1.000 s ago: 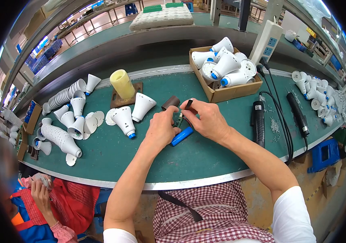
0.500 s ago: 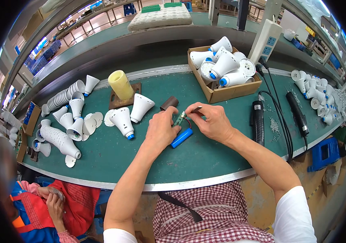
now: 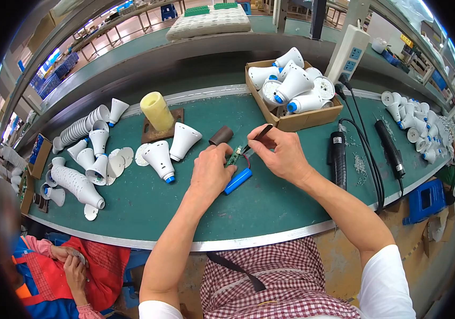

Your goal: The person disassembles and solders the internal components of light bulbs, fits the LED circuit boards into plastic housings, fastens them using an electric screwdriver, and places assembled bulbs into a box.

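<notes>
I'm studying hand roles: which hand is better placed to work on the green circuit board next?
Likely the right hand: it holds a slim dark tool with its tip near the green circuit board, which the left hand holds.

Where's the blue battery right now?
In the head view, the blue battery is near the middle, just right of the left hand and below the small green board in that hand's fingers.
</notes>
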`<state>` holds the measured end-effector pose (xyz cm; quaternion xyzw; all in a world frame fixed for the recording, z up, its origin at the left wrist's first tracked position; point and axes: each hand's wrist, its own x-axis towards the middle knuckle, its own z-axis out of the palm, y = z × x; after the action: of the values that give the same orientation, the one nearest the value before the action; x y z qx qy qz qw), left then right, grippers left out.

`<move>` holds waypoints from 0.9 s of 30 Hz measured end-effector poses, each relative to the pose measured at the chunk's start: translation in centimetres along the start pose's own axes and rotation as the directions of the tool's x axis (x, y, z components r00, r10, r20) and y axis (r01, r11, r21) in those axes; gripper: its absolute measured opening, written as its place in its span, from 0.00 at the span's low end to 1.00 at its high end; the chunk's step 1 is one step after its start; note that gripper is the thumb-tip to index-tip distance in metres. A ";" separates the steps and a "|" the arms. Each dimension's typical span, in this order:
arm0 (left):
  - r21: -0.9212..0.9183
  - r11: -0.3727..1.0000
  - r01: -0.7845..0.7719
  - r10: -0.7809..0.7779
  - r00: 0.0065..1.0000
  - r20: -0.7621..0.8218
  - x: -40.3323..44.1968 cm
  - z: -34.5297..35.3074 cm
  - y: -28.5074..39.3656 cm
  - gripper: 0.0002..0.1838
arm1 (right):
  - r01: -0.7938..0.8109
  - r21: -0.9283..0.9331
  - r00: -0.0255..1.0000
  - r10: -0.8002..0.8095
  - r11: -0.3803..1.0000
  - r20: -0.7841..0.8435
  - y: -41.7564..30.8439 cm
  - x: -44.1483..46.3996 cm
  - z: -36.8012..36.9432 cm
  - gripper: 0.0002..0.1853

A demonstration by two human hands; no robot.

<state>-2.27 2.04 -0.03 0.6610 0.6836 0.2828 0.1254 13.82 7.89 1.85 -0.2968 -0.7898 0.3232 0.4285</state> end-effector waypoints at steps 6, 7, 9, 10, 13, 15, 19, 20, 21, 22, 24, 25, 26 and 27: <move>-0.044 0.999 0.018 -0.020 0.999 -0.037 -0.1 0.1 0.1 0.19 | 0.017 -0.014 0.999 -0.016 1.000 0.037 -0.1 0.1 0.8 0.04; -0.044 0.999 0.018 -0.020 0.999 -0.037 -0.1 0.1 0.2 0.19 | 0.017 -0.014 0.999 -0.016 1.000 0.037 0.1 0.0 0.9 0.04; -0.018 1.000 -0.009 0.008 0.999 -0.044 -0.3 0.1 0.2 0.18 | 0.105 -0.066 0.994 -0.102 0.992 0.038 0.4 -0.2 1.1 0.03; -0.020 1.000 -0.008 0.007 0.999 -0.044 -0.3 0.4 0.0 0.18 | 0.103 -0.066 0.994 -0.101 0.992 0.039 0.3 -0.2 1.0 0.03; 0.099 0.993 -0.058 0.067 0.994 -0.090 -0.1 0.9 -0.7 0.18 | 0.134 -0.123 0.984 -0.118 0.983 0.133 0.0 -0.4 0.3 0.04; 0.228 0.972 0.064 -0.043 0.995 -0.095 0.0 0.2 -0.3 0.19 | 0.228 -0.205 0.968 -0.197 0.952 0.158 0.0 -0.2 -0.3 0.05; 0.320 0.947 0.015 0.078 0.958 -0.276 -1.6 -2.8 0.5 0.22 | 0.271 -0.148 0.962 -0.265 0.951 0.061 0.1 2.6 -1.2 0.06; 0.323 0.946 0.016 0.077 0.959 -0.273 -2.6 -3.4 0.6 0.22 | 0.269 -0.144 0.963 -0.263 0.952 0.058 -0.1 3.5 -1.6 0.06; 0.273 0.962 -0.021 0.112 0.940 -0.322 -3.9 -3.9 0.7 0.21 | 0.204 -0.109 0.979 -0.204 0.973 0.014 -0.3 4.4 -2.0 0.06; 0.222 0.973 -0.061 0.144 0.914 -0.379 -5.0 -4.2 0.6 0.19 | 0.146 -0.074 0.989 -0.148 0.987 -0.027 -0.6 5.0 -2.5 0.07; 0.172 0.983 -0.070 0.132 0.915 -0.380 -7.8 -4.2 0.0 0.17 | 0.171 -0.148 0.984 -0.175 0.974 -0.020 -1.2 4.7 -4.3 0.06; 0.120 0.990 -0.073 0.113 0.921 -0.372 -9.4 -4.0 -0.3 0.15 | 0.143 -0.155 0.986 -0.154 0.978 -0.063 -1.5 4.5 -5.1 0.06; 0.119 0.990 -0.069 0.109 0.920 -0.377 -10.6 -3.7 -0.6 0.15 | 0.116 -0.158 0.985 -0.134 0.981 -0.106 -1.6 4.3 -5.8 0.05; 0.101 0.992 -0.073 0.109 0.905 -0.412 -11.8 -3.3 -0.9 0.13 | 0.053 -0.153 0.992 -0.070 0.987 -0.108 -0.8 4.0 -6.2 0.06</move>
<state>-3.72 -10.17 -0.20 0.6214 0.6741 0.3940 -0.0641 17.19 12.02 7.00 -0.3216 -0.7949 0.2324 0.4590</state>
